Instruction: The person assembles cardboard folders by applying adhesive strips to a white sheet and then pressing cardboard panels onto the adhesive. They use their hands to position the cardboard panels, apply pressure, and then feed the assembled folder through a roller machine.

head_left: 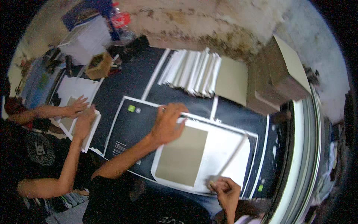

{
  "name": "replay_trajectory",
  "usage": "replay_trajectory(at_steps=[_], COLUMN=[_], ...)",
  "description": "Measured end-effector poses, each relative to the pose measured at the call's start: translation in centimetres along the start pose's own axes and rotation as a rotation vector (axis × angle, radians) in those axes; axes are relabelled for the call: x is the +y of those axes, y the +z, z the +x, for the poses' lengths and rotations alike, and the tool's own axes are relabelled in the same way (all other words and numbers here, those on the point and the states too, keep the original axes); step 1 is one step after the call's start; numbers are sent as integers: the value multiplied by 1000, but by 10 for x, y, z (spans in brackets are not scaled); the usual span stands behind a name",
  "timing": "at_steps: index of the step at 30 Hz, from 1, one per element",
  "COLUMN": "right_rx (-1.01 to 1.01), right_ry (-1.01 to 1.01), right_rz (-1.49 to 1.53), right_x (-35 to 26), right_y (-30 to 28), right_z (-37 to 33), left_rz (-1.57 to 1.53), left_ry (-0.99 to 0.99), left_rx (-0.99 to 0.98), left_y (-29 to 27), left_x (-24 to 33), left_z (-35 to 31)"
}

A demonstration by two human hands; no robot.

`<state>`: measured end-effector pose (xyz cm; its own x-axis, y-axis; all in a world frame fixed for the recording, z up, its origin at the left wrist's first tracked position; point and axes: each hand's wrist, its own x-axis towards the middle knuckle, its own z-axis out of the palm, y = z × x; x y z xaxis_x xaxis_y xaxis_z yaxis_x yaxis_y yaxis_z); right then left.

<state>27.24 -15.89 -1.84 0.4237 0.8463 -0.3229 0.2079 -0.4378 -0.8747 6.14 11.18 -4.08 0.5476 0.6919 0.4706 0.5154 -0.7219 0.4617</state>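
Note:
A white sheet [224,158] with cut corners lies on the dark table covering, and a grey-brown board [181,156] rests on its left half. My left hand [169,123] is over the upper left edge of the sheet and board, fingers apart, somewhat blurred; it holds nothing that I can see. Low on the sheet's right side, my right hand [226,191] pinches the near end of a thin grey strip [233,155]. This strip slants up and right across the white paper toward the far edge. Whether its whole length touches the sheet I cannot tell.
Folded white pieces [194,72] lie in a row at the back, beside stacked grey-brown boards [278,74]. At left, a co-worker's hands [82,115] press on a white-covered piece [93,130]. Farther back stand a small cardboard box [99,66] and a white stack [85,39].

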Motion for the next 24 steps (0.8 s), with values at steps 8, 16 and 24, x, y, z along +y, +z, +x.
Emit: replay_trajectory(at_steps=[8, 16, 24], right_rx=[-152, -248, -273], right_ry=[204, 162, 160], right_rz=[47, 62, 35], right_x=[-4, -2, -11], right_y=[14, 30, 32], right_z=[-12, -3, 7], left_rz=[-99, -86, 116], left_ry=[-31, 116, 229], left_rx=[-329, -442, -598], left_y=[48, 44, 38], left_x=[59, 51, 64], left_z=[-46, -57, -48])
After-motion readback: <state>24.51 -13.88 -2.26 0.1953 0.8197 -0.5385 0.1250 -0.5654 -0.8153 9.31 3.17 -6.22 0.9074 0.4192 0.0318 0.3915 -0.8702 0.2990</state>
